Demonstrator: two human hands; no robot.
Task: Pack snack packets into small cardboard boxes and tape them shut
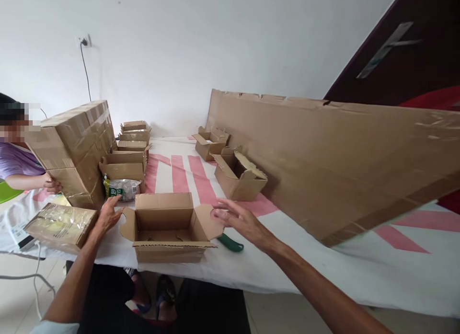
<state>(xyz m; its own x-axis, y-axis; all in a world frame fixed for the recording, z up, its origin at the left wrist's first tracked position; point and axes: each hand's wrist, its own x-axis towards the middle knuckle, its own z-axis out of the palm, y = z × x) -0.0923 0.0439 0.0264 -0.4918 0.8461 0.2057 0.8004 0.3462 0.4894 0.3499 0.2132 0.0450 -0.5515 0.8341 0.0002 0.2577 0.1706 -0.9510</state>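
Note:
An open cardboard box (168, 254) stands at the near edge of the table, its flaps spread and no contents visible inside. My left hand (108, 213) is just left of the box, fingers extended toward a clear plastic packet (124, 189) with a green label; whether the fingertips touch it I cannot tell. On the other side, my right hand (239, 220) hovers by the box's right flap with fingers apart, holding nothing. Beneath that hand, a dark green curved handle (230, 243) lies on the cloth, partly hidden by the flap and hand.
Several open boxes (125, 170) line the left side, beside stacked taped cartons (77, 152). Two more open boxes, including a nearer one (239, 183), sit before a large leaning cardboard sheet (334, 156). A flat taped box (61, 224) lies left. Another person's hand (52, 184) touches the cartons.

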